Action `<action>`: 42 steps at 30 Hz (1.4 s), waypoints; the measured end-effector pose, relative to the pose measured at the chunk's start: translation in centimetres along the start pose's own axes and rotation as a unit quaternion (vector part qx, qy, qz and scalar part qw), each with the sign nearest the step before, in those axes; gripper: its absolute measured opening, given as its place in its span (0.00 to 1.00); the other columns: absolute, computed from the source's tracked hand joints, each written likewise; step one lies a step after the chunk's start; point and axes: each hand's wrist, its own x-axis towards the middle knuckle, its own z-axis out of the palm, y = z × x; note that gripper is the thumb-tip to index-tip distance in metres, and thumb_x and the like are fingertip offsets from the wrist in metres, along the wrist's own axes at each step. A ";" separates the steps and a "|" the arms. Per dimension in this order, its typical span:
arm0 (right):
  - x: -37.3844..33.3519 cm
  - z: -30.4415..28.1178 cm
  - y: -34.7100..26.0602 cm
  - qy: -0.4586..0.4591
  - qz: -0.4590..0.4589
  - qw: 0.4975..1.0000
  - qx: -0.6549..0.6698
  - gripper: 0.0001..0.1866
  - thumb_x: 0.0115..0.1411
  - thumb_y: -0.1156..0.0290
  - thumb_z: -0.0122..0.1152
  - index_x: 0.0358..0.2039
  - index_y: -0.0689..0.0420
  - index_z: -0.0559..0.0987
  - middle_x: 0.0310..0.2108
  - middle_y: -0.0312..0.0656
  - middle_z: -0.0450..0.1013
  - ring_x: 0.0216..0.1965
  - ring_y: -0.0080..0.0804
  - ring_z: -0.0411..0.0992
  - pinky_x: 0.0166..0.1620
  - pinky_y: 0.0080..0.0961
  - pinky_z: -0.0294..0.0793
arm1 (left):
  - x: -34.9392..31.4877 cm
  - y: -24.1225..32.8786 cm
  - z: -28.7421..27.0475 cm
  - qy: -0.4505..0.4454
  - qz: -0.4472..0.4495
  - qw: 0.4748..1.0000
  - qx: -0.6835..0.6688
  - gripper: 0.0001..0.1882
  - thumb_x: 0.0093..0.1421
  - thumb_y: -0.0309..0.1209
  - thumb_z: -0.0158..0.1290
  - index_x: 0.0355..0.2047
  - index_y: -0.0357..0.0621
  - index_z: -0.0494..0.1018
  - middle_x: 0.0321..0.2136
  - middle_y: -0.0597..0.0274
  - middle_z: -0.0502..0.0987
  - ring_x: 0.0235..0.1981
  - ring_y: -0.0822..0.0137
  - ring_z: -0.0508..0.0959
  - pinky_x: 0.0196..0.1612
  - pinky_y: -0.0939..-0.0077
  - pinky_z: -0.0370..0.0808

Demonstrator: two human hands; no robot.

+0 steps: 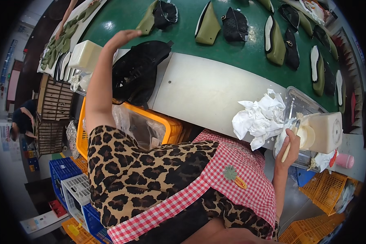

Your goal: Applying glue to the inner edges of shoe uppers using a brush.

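My right grip [289,143] is closed round a brush [293,138], its bristles up by the mouth of the white jug [323,132], which lies on its side in a clear tray [301,99] on the counter [207,89]. Just left of the jug sits a heap of white rags [258,116]. My left grip [124,37] is open, fingers spread, holding nothing, reaching over the black shoe upper [138,73] toward the green belt [232,53] beyond the counter, where olive and black shoe parts [207,26] lie in a row.
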 end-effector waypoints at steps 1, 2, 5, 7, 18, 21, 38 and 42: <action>0.1 0.2 -0.2 0.007 0.003 1.000 0.006 0.09 0.64 0.79 0.53 0.44 0.64 0.77 0.38 0.51 0.75 0.36 0.48 0.71 0.42 0.39 0.70 | -0.7 -1.3 0.4 -0.012 0.004 0.997 0.077 0.38 0.55 0.61 0.59 0.56 0.45 0.75 0.53 0.49 0.77 0.55 0.53 0.76 0.59 0.63 0.69; 0.4 0.4 -0.3 0.004 0.001 1.000 0.011 0.09 0.64 0.79 0.53 0.44 0.64 0.77 0.38 0.51 0.75 0.36 0.48 0.71 0.42 0.39 0.70 | -1.8 -3.1 0.9 -0.022 0.004 0.988 0.156 0.38 0.54 0.61 0.60 0.55 0.45 0.76 0.51 0.47 0.78 0.56 0.54 0.76 0.59 0.65 0.69; 0.8 1.0 -0.6 0.009 -0.027 1.000 0.007 0.08 0.64 0.79 0.54 0.43 0.64 0.77 0.38 0.51 0.75 0.36 0.49 0.71 0.42 0.39 0.71 | -4.8 -6.8 3.5 0.024 0.052 0.968 0.243 0.31 0.58 0.52 0.59 0.57 0.47 0.73 0.48 0.42 0.77 0.50 0.45 0.77 0.54 0.58 0.72; 1.0 1.2 -0.5 -0.001 -0.060 0.998 -0.006 0.08 0.64 0.79 0.54 0.43 0.64 0.77 0.38 0.51 0.75 0.37 0.50 0.72 0.42 0.39 0.71 | -5.3 -8.6 4.2 0.017 0.040 0.969 0.243 0.27 0.61 0.48 0.57 0.57 0.48 0.73 0.48 0.40 0.77 0.49 0.43 0.77 0.52 0.57 0.73; 1.2 0.4 -0.8 0.008 -0.061 0.998 0.004 0.10 0.62 0.80 0.56 0.44 0.65 0.77 0.38 0.53 0.76 0.37 0.51 0.72 0.43 0.40 0.72 | -9.8 -1.7 2.4 0.171 0.193 0.965 0.055 0.20 0.72 0.33 0.43 0.63 0.54 0.66 0.49 0.46 0.77 0.51 0.55 0.77 0.55 0.70 0.69; 2.1 0.0 -1.5 0.021 -0.071 0.997 0.005 0.11 0.62 0.76 0.59 0.44 0.63 0.77 0.41 0.54 0.76 0.38 0.51 0.73 0.43 0.39 0.72 | -11.3 4.7 1.5 0.127 0.224 0.966 0.004 0.18 0.72 0.31 0.44 0.59 0.47 0.70 0.45 0.53 0.77 0.46 0.71 0.74 0.52 0.78 0.68; 3.2 -0.7 -2.6 0.040 0.049 0.985 0.160 0.21 0.53 0.78 0.67 0.48 0.57 0.76 0.44 0.47 0.75 0.39 0.37 0.73 0.44 0.30 0.72 | -13.5 28.7 15.4 -0.567 0.178 0.769 -0.234 0.33 0.68 0.51 0.47 0.61 0.33 0.67 0.47 0.47 0.78 0.42 0.61 0.82 0.30 0.73 0.83; 1.1 -0.9 -2.1 0.042 0.105 0.977 0.183 0.18 0.53 0.82 0.66 0.45 0.57 0.77 0.34 0.40 0.72 0.31 0.30 0.69 0.37 0.24 0.71 | -13.4 26.4 20.4 -0.685 0.075 0.561 -0.460 0.34 0.67 0.47 0.47 0.62 0.28 0.62 0.46 0.37 0.77 0.42 0.55 0.83 0.28 0.72 0.85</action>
